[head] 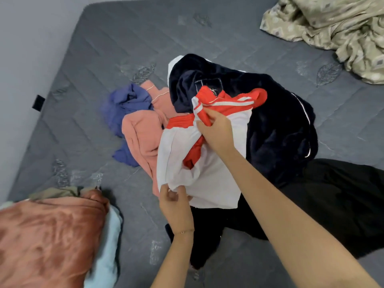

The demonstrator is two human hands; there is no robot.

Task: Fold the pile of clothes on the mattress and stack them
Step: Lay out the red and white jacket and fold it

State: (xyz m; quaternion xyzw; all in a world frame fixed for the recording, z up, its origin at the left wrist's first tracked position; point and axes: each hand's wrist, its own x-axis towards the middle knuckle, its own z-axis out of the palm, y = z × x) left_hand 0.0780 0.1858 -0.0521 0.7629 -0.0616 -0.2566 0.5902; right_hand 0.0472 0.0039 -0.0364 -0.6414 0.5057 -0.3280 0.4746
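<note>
Clothes pile (187, 96): loose heap mid-mattress (104, 48), unfolded.
White-and-red top (209, 179): on the near side of the pile, partly lifted, bunched, held by both hands.
Left hand (176, 202): fingers curled, pinching the top's near white edge.
Right hand (216, 129): further out, thumb and fingers closed on a red-and-white striped part of the top.
Navy garment (274, 125): biggest piece, right and far side of the pile, directly behind the top and touching it.
Pink garment (141, 138): left of the top, partly under it.
Blue garment (126, 100): far-left edge of the pile, tangled with the pink one.
Black garment (342, 200): near right, under the right forearm, runs beneath the top's near edge.
Rust cloth (47, 235): near-left corner, lying on a pale blue cloth (108, 250), apart from the pile.
Beige patterned sheet (332, 28): crumpled in the far-right corner, well apart.
Black tag (38, 102): on the mattress's left edge.
</note>
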